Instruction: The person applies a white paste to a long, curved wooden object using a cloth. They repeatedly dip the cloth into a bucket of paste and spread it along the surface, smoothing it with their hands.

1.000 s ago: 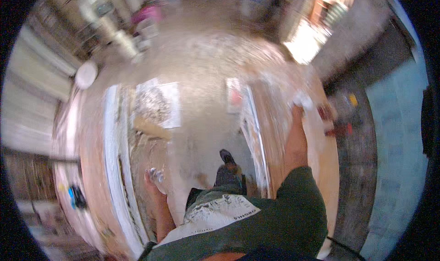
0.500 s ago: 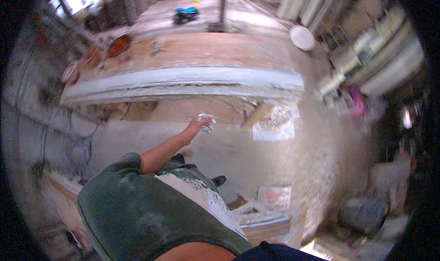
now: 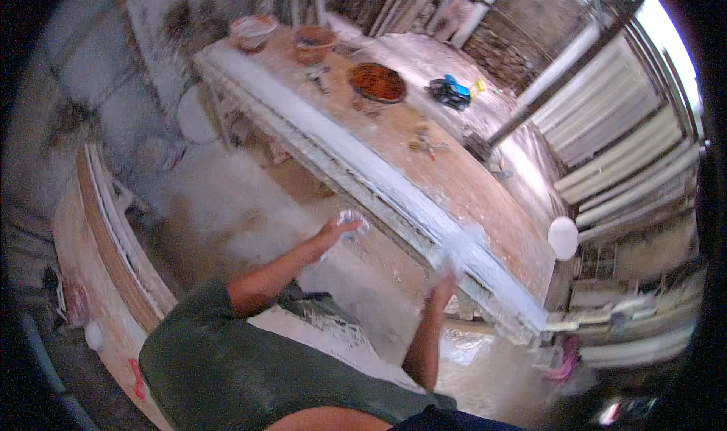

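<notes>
My left hand point(image 3: 337, 232) reaches forward, its fingers closed on a small pale, glassy object point(image 3: 352, 220). It hovers just short of the long white moulding point(image 3: 356, 170) that runs along the near edge of a wooden workbench point(image 3: 454, 181). My right hand point(image 3: 445, 283) is raised near the same strip, farther right, gripping a blurred white wad point(image 3: 460, 248) that touches or nearly touches the moulding. Both forearms come out of a dusty green shirt at the bottom.
On the bench stand a rust-coloured round dish point(image 3: 376, 82), two bowls point(image 3: 312, 43), small tools and a blue object point(image 3: 450, 90). A white disc point(image 3: 563, 238) sits at the bench's far end. A second long board with white strips point(image 3: 113, 242) lies left. The floor is white with dust.
The view has swung round: the bench now runs diagonally close in front. My left hand still holds the small object, and my right hand has come into view at the moulding.
</notes>
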